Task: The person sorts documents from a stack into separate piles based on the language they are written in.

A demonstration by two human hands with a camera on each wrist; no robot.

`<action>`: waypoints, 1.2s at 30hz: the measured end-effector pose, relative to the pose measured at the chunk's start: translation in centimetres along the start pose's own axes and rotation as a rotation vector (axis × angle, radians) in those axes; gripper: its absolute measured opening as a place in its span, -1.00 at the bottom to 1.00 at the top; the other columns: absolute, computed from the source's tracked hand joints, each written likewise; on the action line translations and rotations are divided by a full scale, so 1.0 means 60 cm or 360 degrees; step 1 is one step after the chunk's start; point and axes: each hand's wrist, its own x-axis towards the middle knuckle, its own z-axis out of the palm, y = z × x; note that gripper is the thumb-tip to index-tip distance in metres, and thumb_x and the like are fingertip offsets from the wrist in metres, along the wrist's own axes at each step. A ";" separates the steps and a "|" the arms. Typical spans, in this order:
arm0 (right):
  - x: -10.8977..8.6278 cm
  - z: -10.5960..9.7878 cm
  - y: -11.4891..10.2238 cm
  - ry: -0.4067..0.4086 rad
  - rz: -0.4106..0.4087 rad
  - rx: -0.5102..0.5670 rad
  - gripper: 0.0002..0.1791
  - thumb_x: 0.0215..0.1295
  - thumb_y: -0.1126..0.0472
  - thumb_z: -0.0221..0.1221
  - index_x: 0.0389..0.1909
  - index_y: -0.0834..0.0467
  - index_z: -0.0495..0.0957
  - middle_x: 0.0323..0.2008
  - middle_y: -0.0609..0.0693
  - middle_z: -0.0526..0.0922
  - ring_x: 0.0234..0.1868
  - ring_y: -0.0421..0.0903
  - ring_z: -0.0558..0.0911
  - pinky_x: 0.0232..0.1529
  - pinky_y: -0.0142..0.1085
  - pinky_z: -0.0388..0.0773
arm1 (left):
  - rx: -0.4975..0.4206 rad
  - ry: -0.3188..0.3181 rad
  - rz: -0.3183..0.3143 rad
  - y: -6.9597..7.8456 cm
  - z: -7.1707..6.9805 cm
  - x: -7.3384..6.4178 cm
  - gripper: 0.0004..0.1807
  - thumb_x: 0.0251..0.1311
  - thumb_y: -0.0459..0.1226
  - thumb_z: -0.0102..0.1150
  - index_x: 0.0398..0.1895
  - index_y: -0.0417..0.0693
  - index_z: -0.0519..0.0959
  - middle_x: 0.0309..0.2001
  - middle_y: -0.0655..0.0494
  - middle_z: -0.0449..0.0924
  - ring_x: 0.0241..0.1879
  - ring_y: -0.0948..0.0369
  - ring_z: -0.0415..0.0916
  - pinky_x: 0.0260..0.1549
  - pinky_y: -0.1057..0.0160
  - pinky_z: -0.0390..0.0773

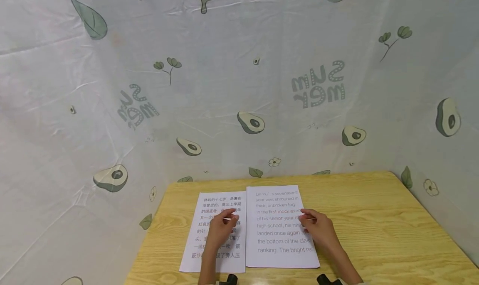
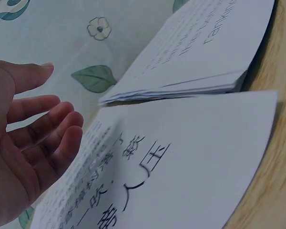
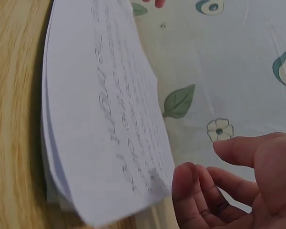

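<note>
Two sets of printed paper lie side by side. On the left is a sheet with Chinese text (image 1: 206, 211), and on the right a stack of pages with English text (image 1: 275, 227). My left hand (image 1: 221, 229) hovers over the Chinese sheet, covering some of its lines. In the left wrist view its fingers (image 2: 62, 117) are loosely bent, thumb apart, holding nothing. My right hand (image 1: 321, 230) is at the right edge of the English stack. The right wrist view shows its fingers (image 3: 183, 181) loosely curled beside the stack's edge, with a gap below the thumb.
The papers rest on a wood-grain table (image 1: 378, 222), whose bare surface extends to the right. Behind and beside it hangs a pale curtain (image 1: 209, 106) printed with avocados, leaves and flowers. Dark camera mounts (image 1: 232, 279) show at the lower edge near the wrists.
</note>
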 end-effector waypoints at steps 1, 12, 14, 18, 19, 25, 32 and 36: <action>0.001 -0.005 0.003 -0.0004 0.0006 -0.0007 -0.54 0.52 0.23 0.26 0.32 0.39 0.58 -0.05 0.21 0.71 -0.20 -0.08 0.72 -0.29 -0.39 0.73 | 0.0000 -0.0010 0.0007 0.001 0.003 0.001 -0.52 0.45 -0.12 0.34 0.31 -0.18 0.65 -0.09 0.02 0.74 -0.30 0.22 0.68 -0.39 0.36 0.71; 0.013 -0.033 0.030 -0.0048 0.0015 -0.0097 -0.48 0.54 0.16 0.25 0.35 0.41 0.55 -0.07 0.18 0.76 -0.34 -0.12 0.69 -0.40 -0.34 0.67 | 0.0009 -0.0038 -0.0072 0.011 0.027 0.009 -0.53 0.44 -0.12 0.34 0.30 -0.16 0.67 -0.18 0.06 0.70 -0.37 0.21 0.64 -0.45 0.35 0.67; 0.013 -0.034 0.033 -0.0075 0.0030 -0.0096 -0.48 0.55 0.17 0.25 0.35 0.42 0.55 -0.08 0.19 0.76 -0.34 -0.11 0.70 -0.41 -0.32 0.69 | 0.0014 -0.0036 -0.0095 0.009 0.033 0.010 -0.55 0.45 -0.12 0.34 0.28 -0.15 0.68 -0.18 0.07 0.69 -0.37 0.22 0.63 -0.45 0.34 0.67; 0.014 -0.036 0.036 -0.0080 0.0001 -0.0188 -0.50 0.54 0.16 0.25 0.31 0.43 0.58 -0.08 0.19 0.78 -0.29 -0.13 0.72 -0.39 -0.34 0.68 | 0.0032 -0.0032 -0.0119 0.009 0.047 0.007 -0.57 0.44 -0.11 0.34 0.25 -0.13 0.70 -0.21 0.09 0.67 -0.41 0.24 0.61 -0.47 0.33 0.64; 0.014 -0.036 0.037 -0.0071 -0.0015 -0.0226 -0.51 0.53 0.16 0.26 0.29 0.42 0.60 -0.08 0.18 0.79 -0.27 -0.15 0.71 -0.38 -0.36 0.66 | 0.0041 -0.0037 -0.0110 0.009 0.050 0.007 -0.58 0.44 -0.11 0.33 0.24 -0.12 0.71 -0.22 0.10 0.66 -0.43 0.24 0.60 -0.48 0.33 0.62; 0.007 -0.033 0.045 -0.0092 -0.0007 -0.0269 -0.55 0.52 0.16 0.27 0.25 0.39 0.64 -0.07 0.15 0.79 -0.28 -0.17 0.69 -0.40 -0.34 0.64 | 0.0144 -0.0070 -0.0098 0.007 0.065 0.000 -0.57 0.42 -0.11 0.34 0.21 -0.16 0.72 -0.23 0.16 0.66 -0.41 0.29 0.53 -0.48 0.36 0.56; 0.009 -0.027 0.045 -0.0066 -0.0099 -0.0423 -0.58 0.49 0.15 0.28 0.22 0.32 0.69 0.08 0.24 0.74 0.01 0.09 0.74 -0.11 -0.20 0.62 | 0.0283 -0.0063 -0.0132 0.011 0.070 -0.002 -0.58 0.36 -0.13 0.37 0.16 -0.20 0.74 -0.26 0.15 0.63 -0.31 0.25 0.49 -0.39 0.36 0.53; 0.012 -0.024 0.044 -0.0074 -0.0127 -0.0430 -0.58 0.49 0.16 0.27 0.24 0.32 0.68 0.13 0.30 0.72 0.14 0.27 0.71 0.07 0.06 0.66 | 0.0301 -0.0063 -0.0132 0.013 0.071 -0.001 -0.58 0.37 -0.14 0.36 0.17 -0.19 0.73 -0.26 0.16 0.62 -0.30 0.26 0.48 -0.39 0.37 0.53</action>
